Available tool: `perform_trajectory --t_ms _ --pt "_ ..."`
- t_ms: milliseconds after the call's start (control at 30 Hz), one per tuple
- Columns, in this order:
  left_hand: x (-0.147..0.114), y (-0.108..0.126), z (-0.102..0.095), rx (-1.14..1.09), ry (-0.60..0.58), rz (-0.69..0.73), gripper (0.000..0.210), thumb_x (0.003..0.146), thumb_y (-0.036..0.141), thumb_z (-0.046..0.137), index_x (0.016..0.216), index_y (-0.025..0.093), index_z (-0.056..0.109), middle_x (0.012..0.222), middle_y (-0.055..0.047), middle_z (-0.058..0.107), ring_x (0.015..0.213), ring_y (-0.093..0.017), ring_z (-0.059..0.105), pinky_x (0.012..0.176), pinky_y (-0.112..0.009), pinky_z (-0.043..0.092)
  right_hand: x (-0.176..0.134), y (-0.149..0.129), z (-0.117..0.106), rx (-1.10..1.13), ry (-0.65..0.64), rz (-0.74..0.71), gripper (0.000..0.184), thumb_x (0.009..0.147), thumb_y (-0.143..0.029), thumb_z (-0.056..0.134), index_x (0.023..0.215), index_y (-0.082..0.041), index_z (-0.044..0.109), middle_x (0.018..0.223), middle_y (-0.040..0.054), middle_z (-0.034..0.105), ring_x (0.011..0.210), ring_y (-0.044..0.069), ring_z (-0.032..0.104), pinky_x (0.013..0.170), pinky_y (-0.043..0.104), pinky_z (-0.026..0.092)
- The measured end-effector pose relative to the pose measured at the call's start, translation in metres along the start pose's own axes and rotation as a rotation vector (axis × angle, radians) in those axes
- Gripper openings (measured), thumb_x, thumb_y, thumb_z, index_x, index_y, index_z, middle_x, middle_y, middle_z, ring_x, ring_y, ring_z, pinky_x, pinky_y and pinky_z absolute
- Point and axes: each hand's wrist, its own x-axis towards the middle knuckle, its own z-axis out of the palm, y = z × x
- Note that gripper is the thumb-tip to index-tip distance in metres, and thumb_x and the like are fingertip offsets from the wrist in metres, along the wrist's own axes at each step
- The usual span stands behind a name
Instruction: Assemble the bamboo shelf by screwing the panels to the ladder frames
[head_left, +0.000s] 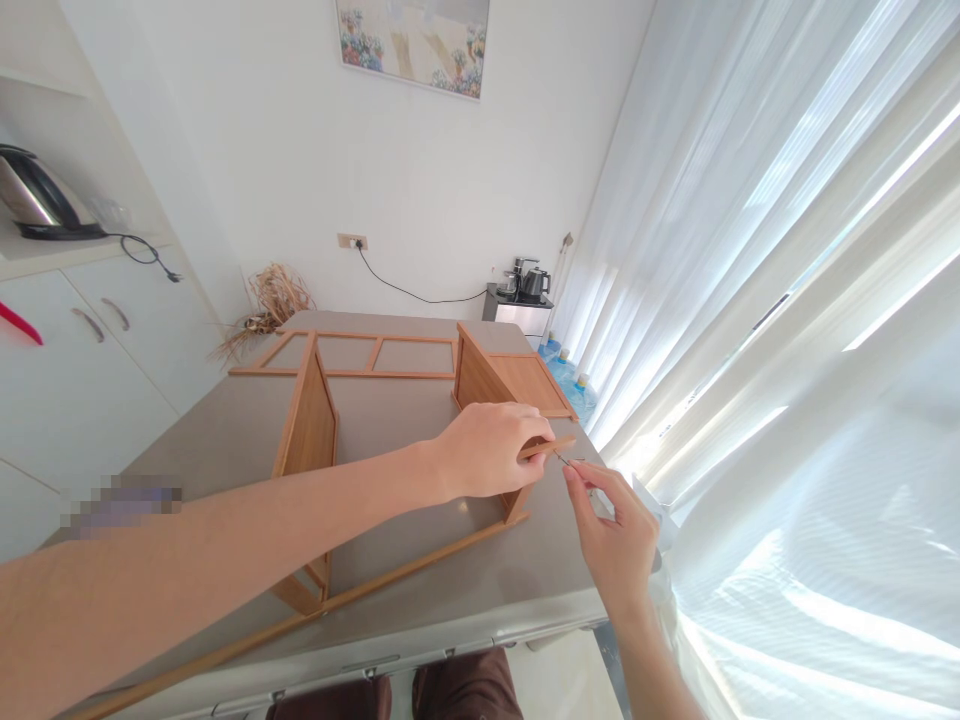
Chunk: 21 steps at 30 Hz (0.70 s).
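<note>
My left hand (491, 450) reaches across the table with its fingers closed round a narrow wooden strip (556, 446), whose end sticks out to the right. Thumb and fingertips of my right hand (619, 535) pinch a small thin metal screw (562, 459) at the end of that strip; its tip is too small to see clearly. Below and behind my left hand stands an upright wooden panel (484, 370), partly hidden by the hand. A second upright panel (309, 425) stands to the left, with my forearm crossing in front of it.
A long wooden rail (420, 562) runs along the near side of the grey table (390, 420). At the far side lie a wooden frame (375, 355) and a flat panel (529, 380). Curtains (720, 330) hang at the right, beside blue water bottles (577, 385).
</note>
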Motion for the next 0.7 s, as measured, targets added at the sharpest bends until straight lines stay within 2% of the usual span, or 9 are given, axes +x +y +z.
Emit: perform_trajectory --t_ms 367,600,700 --pt "0.0001 -0.0005 0.0006 -0.004 -0.004 -0.006 0.026 0.093 0.031 0.057 0.113 0.027 0.074 0.133 0.0 0.071 0.117 -0.023 0.07 0.092 -0.034 0.057 -0.0011 0.0021 0.0034 -0.005 0.009 -0.059 0.008 0.096 -0.023 0.067 0.099 -0.025 0.075 0.099 0.0036 0.078 0.091 0.021 0.073 0.077 0.034 0.058" --pt "0.0001 0.0 0.0 -0.005 -0.008 -0.007 0.026 0.093 0.03 0.057 0.113 0.027 0.074 0.135 0.0 0.071 0.119 -0.023 0.069 0.094 -0.034 0.057 -0.0006 -0.0005 0.0032 -0.086 0.055 -0.168 0.019 0.094 -0.018 0.069 0.108 -0.028 0.075 0.102 0.0029 0.078 0.09 0.021 0.074 0.076 0.035 0.059" --pt "0.0002 0.0004 -0.0005 -0.008 -0.01 -0.011 0.026 0.093 0.03 0.057 0.113 0.027 0.074 0.135 0.0 0.071 0.118 -0.023 0.069 0.094 -0.034 0.057 -0.0006 -0.0027 0.0018 -0.101 0.051 -0.156 0.018 0.095 -0.019 0.069 0.109 -0.028 0.076 0.099 0.0023 0.078 0.086 0.02 0.073 0.075 0.033 0.058"
